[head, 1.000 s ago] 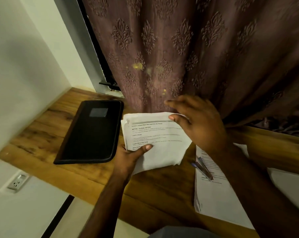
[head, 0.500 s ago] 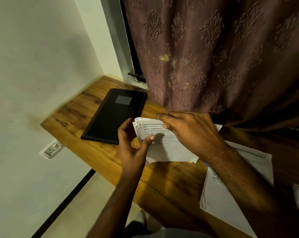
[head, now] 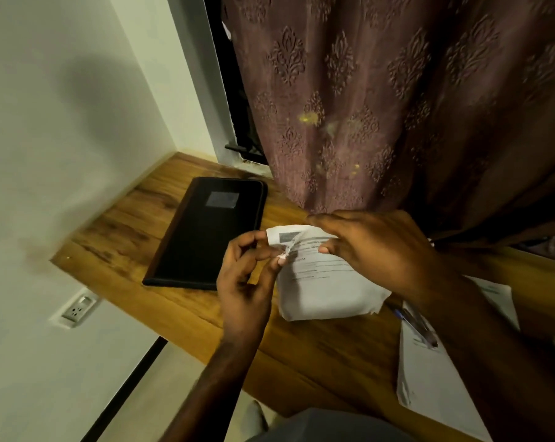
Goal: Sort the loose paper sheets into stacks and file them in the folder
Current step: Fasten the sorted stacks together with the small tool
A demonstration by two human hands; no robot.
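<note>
The closed black rectangular folder (head: 207, 231) lies flat on the brown wooden desk (head: 301, 355), far left, beside the patterned mauve curtain (head: 397, 106). A flat white paper stack (head: 435, 387) sits at the near right with a blue pen (head: 413, 325) on it. Between them, a bundle of white printed paper sheets (head: 327, 288) is held up: the right hand (head: 375, 250) curls over its top edge, and the left hand (head: 247, 279) pinches its curled left corner between thumb and fingers.
</note>
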